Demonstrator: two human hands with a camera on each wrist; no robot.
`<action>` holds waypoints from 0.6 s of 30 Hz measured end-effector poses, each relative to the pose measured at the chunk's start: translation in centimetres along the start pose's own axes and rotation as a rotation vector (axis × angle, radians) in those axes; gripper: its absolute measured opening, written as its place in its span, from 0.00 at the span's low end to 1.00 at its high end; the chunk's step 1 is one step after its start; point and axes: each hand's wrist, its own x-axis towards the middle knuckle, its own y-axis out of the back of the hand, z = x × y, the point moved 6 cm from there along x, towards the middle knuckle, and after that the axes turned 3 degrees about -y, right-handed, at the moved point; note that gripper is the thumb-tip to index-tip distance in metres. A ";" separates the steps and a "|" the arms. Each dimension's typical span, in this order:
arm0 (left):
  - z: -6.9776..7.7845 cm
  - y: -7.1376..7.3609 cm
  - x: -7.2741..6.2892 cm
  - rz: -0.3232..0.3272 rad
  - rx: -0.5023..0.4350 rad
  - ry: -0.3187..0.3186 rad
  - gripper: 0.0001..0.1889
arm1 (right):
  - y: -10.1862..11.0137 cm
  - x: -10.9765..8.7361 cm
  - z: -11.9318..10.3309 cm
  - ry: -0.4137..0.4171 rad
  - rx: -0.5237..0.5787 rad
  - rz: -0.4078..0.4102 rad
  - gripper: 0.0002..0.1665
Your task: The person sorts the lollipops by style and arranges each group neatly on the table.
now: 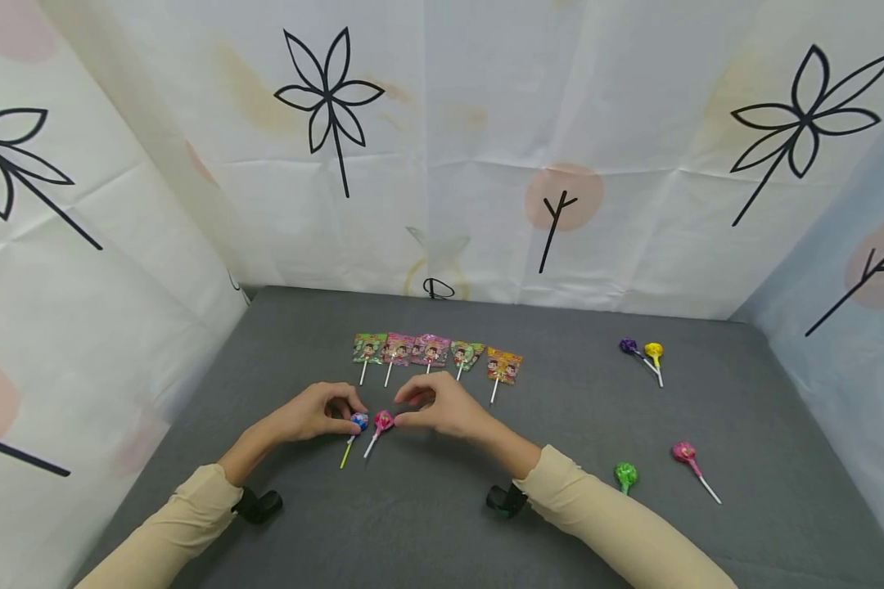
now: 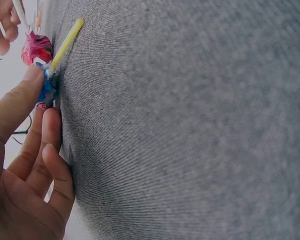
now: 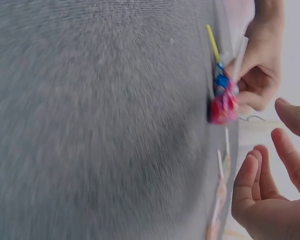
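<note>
My left hand [image 1: 312,414] pinches the wrapped head of a blue lollipop [image 1: 359,421] between thumb and fingers. Its yellow stick [image 2: 69,41] lies against the grey cloth. Just to the right of it is a pink lollipop [image 1: 383,420] with a white stick, its head close to the blue one. Over on that lollipop's right side hovers my right hand [image 1: 442,405], thumb and fingers parted and holding nothing. In the right wrist view, a gap shows between the right hand [image 3: 270,195] and the pink wrapper [image 3: 223,109].
Behind the hands lies a row of flat-packed lollipops [image 1: 430,350] in printed wrappers. On the right are a purple lollipop [image 1: 629,346], a yellow one [image 1: 654,350], a green one [image 1: 625,474] partly behind the right sleeve, and another pink one [image 1: 684,452]. Patterned curtains [image 1: 442,106] surround the table.
</note>
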 end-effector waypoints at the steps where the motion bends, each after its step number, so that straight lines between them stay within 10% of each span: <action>1: 0.0 0.0 0.0 0.000 0.002 0.000 0.07 | 0.3 -0.3 -0.1 0.012 0.008 -0.007 0.13; 18: 0.5 0.0 -0.3 0.026 0.007 -0.004 0.07 | 7.3 -6.8 0.1 -0.076 0.057 0.030 0.12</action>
